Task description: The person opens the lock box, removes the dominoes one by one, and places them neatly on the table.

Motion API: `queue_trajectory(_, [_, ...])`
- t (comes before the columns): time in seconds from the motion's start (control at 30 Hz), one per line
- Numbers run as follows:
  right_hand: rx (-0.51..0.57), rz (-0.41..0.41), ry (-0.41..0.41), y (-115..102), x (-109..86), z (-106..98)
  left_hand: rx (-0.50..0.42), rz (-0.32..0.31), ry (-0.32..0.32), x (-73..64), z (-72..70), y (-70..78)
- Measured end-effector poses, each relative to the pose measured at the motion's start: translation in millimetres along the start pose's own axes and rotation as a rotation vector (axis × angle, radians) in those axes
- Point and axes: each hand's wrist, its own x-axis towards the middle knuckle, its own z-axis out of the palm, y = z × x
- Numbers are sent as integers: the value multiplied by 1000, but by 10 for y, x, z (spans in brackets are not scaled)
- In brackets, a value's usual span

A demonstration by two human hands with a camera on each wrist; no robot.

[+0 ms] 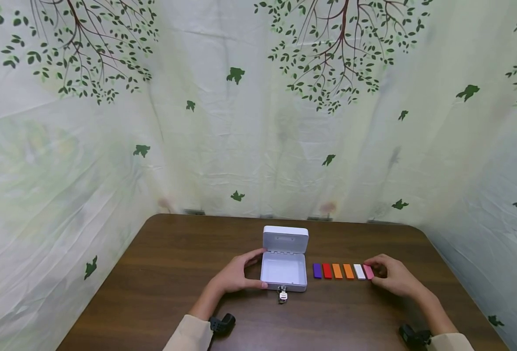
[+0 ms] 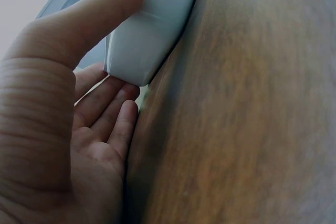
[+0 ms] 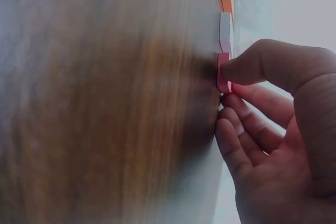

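Observation:
A small white metal box (image 1: pixel 283 271) stands on the table with its hinged lid (image 1: pixel 286 240) raised and nothing inside. My left hand (image 1: pixel 237 274) grips its left side, thumb at the front corner and fingers toward the hinge. In the left wrist view the thumb presses along the box wall (image 2: pixel 149 30). To the right of the box, flat coloured blocks lie in a row: purple (image 1: pixel 317 271), red (image 1: pixel 327 271), two orange (image 1: pixel 337 271), white (image 1: pixel 359 271) and pink. My right hand (image 1: pixel 392 276) pinches the pink block (image 3: pixel 223 71) at the row's right end, beside the white one.
A silver latch or padlock (image 1: pixel 282 295) hangs from the box's front. The brown wooden table (image 1: pixel 153 287) has rounded far corners. Behind and on both sides hangs a pale cloth (image 1: pixel 206 161) printed with leaves and branches. Each wrist wears a black camera (image 1: pixel 222 324).

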Motion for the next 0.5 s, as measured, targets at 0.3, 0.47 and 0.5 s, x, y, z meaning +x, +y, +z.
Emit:
queue_trajectory(0.3, [-22, -8, -4, -1, 17, 14, -3, -5, 1, -12, -16, -8])
queue_trajectory(0.47, [-3, -17, -20, 3, 34, 32, -7, -15, 4, -38, -34, -7])
queue_trajectory(0.5, [5, -16, -22, -1, 37, 34, -14, -13, 5, -39, -41, -10])
